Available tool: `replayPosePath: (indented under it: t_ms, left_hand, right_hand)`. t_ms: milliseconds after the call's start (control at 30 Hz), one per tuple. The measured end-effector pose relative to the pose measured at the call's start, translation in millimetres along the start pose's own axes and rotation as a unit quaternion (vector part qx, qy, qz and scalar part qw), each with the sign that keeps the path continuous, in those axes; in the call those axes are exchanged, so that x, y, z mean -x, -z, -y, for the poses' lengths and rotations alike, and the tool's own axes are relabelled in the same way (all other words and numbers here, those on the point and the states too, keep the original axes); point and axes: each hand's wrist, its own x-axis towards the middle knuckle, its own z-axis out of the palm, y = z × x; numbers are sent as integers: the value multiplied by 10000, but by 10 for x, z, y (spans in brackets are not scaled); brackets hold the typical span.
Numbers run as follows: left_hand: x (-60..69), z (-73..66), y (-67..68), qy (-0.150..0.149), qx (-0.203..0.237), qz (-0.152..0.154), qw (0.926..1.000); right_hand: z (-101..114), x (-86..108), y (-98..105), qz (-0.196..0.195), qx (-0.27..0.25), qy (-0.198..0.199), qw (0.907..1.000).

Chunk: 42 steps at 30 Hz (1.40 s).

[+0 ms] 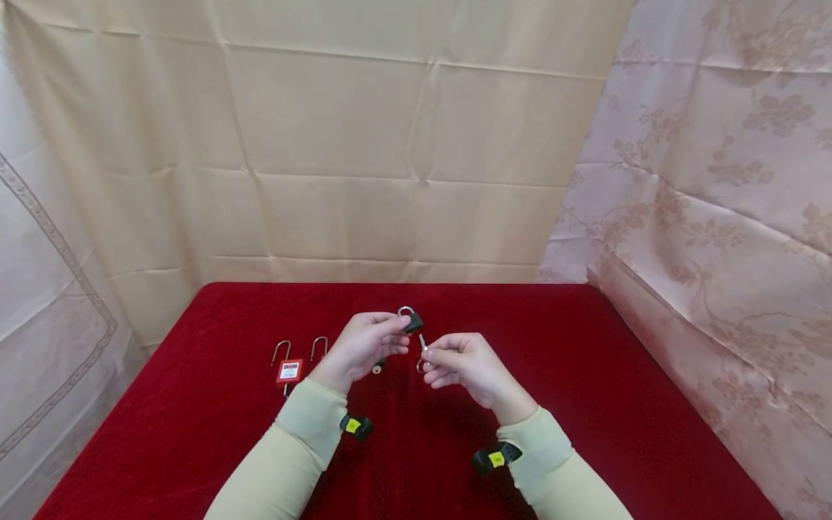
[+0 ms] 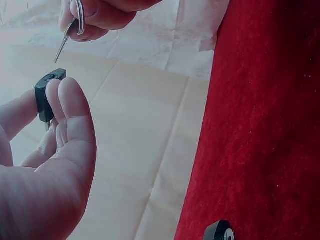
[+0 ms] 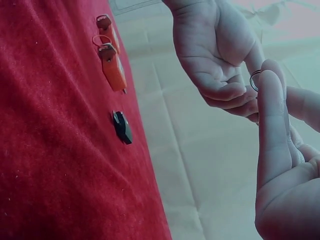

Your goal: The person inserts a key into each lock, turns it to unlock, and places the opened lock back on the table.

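My left hand [image 1: 370, 345] pinches a small black padlock [image 1: 413, 323] between thumb and fingers, its silver shackle upward. In the left wrist view the padlock [image 2: 46, 97] shows its keyhole end facing the other hand. My right hand [image 1: 469, 365] pinches a silver key [image 1: 422, 342] on a ring [image 1: 420, 366]. The key [image 2: 62, 46] points at the keyhole end, with a small gap between them. In the right wrist view the fingers hide the key, and only the ring [image 3: 254, 80] shows.
On the red cloth-covered table [image 1: 572, 404] lies another black padlock [image 3: 121, 127], partly behind my left hand in the head view. Left of it are two red padlocks, one with a white label [image 1: 289, 371], shackles raised and keys in them [image 3: 106, 51]. Curtains [image 1: 390, 144] hang behind.
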Motion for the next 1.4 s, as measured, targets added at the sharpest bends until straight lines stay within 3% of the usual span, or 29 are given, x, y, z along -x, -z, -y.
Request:
replayPosePath:
  t_ms: [467, 733, 1033, 1400]
  left_hand:
    - [-4, 3, 30, 54, 10, 93, 9999]
    - [3, -13, 28, 35, 125, 72, 9999]
    - [7, -22, 27, 68, 157, 66, 9998]
    - [13, -17, 33, 71, 92, 88, 9999]
  right_hand:
    - [0, -3, 16, 23, 88, 161, 9998]
    - [24, 1, 19, -222, 319, 339, 9987]
    - [21, 3, 12, -292, -3, 374, 9989]
    - [-39, -20, 52, -194, 114, 376, 9990]
